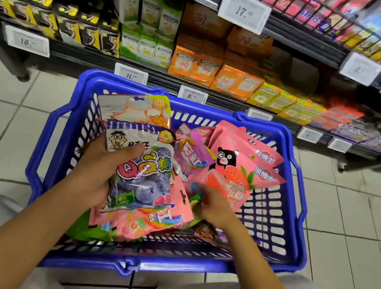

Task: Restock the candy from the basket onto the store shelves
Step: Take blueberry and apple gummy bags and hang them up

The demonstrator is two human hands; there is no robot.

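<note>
Left hand [98, 168]: I see it clamped on the purple gummy bag [142, 174], lifted clear for shelving.
Right hand [212, 207]: fingers buried among packets (grip unclear, I cannot tell).
Basket [291, 256]: parked on the floor below the shelves [192, 88], keeping candy within reach.
</note>
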